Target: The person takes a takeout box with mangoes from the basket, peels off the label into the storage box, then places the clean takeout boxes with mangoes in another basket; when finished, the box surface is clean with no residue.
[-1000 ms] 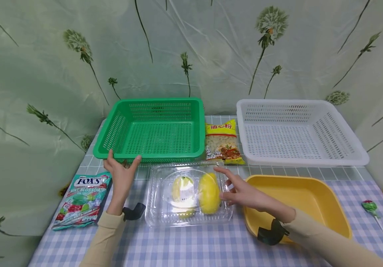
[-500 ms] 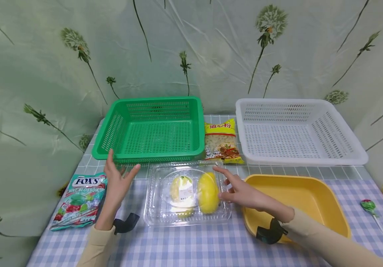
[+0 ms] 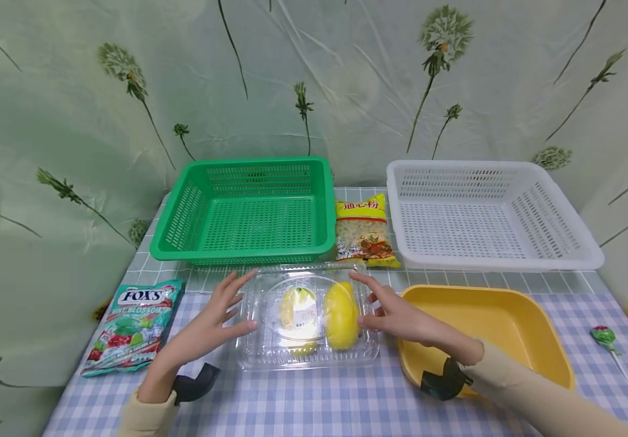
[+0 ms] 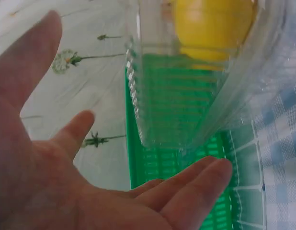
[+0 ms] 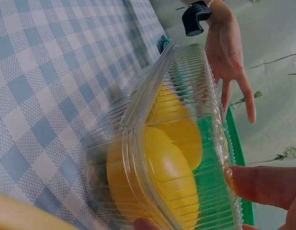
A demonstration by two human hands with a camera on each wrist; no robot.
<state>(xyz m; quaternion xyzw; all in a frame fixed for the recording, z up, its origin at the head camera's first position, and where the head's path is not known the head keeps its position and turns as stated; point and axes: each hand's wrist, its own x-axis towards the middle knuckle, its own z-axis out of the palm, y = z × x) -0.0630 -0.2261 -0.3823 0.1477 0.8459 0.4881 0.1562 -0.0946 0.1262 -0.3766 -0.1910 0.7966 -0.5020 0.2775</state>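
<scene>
A clear plastic clamshell box (image 3: 254,361) sits on the checked cloth, lid down, with a white label on top. Through it show a yellow oval fruit (image 3: 341,321) and a rounder yellow fruit (image 3: 290,311). My right hand (image 3: 409,318) holds the box's right end, index finger at the far corner and thumb on the right side. At the left end is my left hand (image 3: 204,331), fingers spread, tips right by the box edge. In the left wrist view its palm (image 4: 81,191) and fingers stand apart, with nothing gripped.
Behind the box stand a green basket (image 3: 248,256) and a white basket (image 3: 502,264), with a pasta bag (image 3: 363,233) between them. A Fox's candy bag (image 3: 130,331) lies left. Right are a yellow tray (image 3: 554,346), beneath my right forearm, and a lollipop (image 3: 606,340).
My left hand has left the green basket's front rim, drawn back toward me and come right to the box's left end. My right hand stays at the box, which has not moved.
</scene>
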